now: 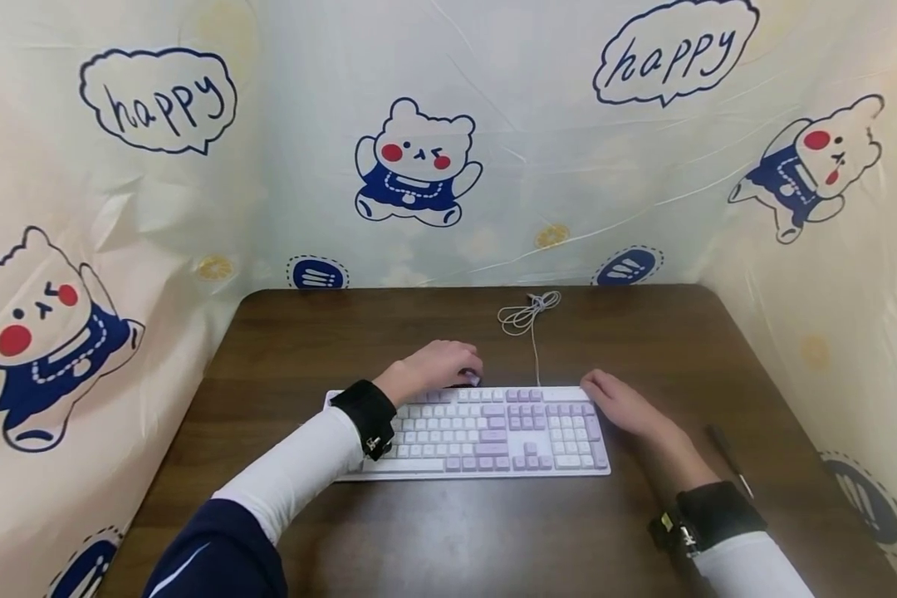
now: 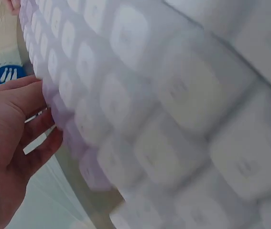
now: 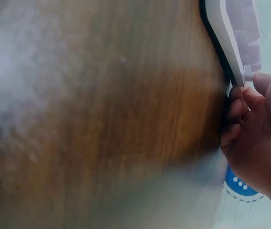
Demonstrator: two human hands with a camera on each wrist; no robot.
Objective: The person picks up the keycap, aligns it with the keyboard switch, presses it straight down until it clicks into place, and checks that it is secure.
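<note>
A white and lavender keyboard (image 1: 433, 438) lies flat on the brown table. My left hand (image 1: 437, 365) reaches over its back edge, fingers bent around a small pale lavender piece (image 1: 473, 379) showing by the fingertips. In the left wrist view, the thumb and fingers (image 2: 44, 145) are right at the lavender keys (image 2: 94, 169); what they hold is mostly hidden there. My right hand (image 1: 628, 405) grips the keyboard's back right corner. The right wrist view shows the thumb (image 3: 262, 83) on top of that corner and curled fingers below the rim.
A pale cable (image 1: 526, 316) lies bundled behind the keyboard and runs to its back edge. To the right, a slim tool (image 1: 727, 453) with dark handle and pale tip lies beside my right wrist. Printed curtains (image 1: 531, 183) hang around the table's (image 1: 306, 324) back and sides.
</note>
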